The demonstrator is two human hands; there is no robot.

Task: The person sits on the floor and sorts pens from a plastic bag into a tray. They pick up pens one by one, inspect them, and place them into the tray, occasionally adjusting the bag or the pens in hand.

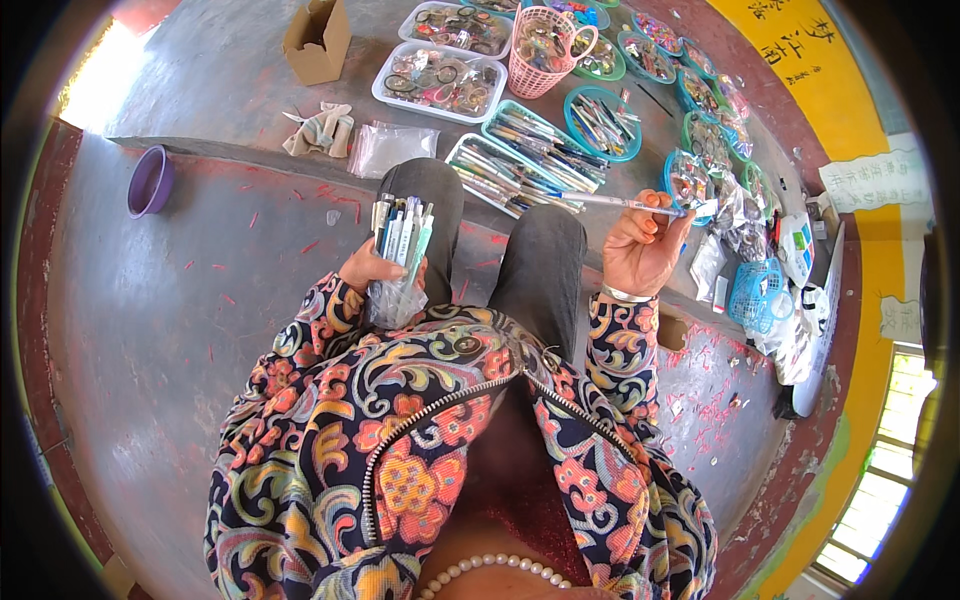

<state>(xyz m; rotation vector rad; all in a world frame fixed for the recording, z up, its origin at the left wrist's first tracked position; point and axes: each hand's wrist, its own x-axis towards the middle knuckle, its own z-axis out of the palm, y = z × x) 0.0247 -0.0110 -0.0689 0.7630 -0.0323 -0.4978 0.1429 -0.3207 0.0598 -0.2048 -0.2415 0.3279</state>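
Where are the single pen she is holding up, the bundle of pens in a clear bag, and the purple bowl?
Single pen (625,203), head view, mid-barrel.
Bundle of pens (402,232), head view, upper ends.
Purple bowl (149,181), head view, its rim.

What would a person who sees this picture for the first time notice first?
Probably the two hands in the middle: the left hand holds a bundle of pens in a clear bag upright, and the right hand holds a single pen level between its fingers. Next, the many trays and bowls of small items spread on the floor ahead, among them a pink basket at the top and a purple bowl alone on the left.
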